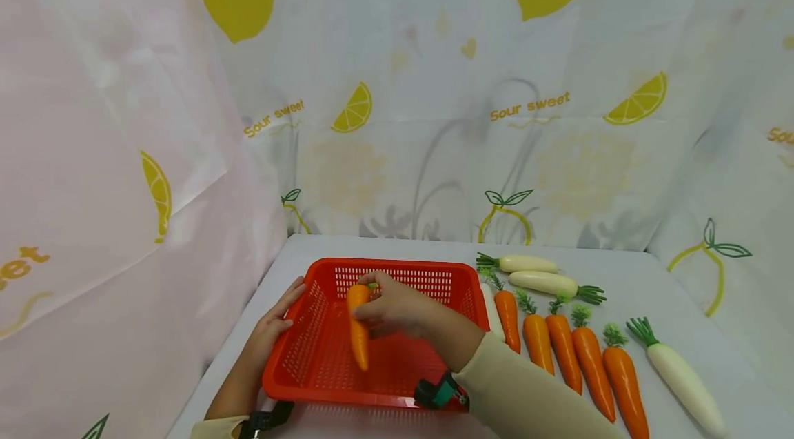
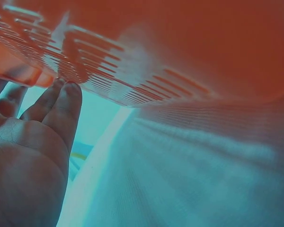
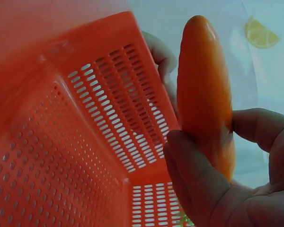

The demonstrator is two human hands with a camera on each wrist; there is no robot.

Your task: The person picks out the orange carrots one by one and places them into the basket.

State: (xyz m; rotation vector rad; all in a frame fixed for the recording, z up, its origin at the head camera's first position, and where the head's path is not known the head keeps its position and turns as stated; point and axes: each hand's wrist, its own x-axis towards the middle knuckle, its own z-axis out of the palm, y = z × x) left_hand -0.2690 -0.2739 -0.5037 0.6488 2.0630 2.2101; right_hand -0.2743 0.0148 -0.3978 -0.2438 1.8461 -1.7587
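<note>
Carrot (image 1: pixel 360 346), orange, pinched in right grip (image 1: pixel 392 306); red basket (image 1: pixel 347 397) beneath, left grip (image 1: pixel 275 320) touching its side, fingers extended.

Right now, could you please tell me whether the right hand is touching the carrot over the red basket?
Touching: the right wrist view shows the right hand pinching the carrot from opposite sides.

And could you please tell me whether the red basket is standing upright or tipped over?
Upright: in the head view, the red basket has its open top facing up, with its floor showing below the rim.
</note>
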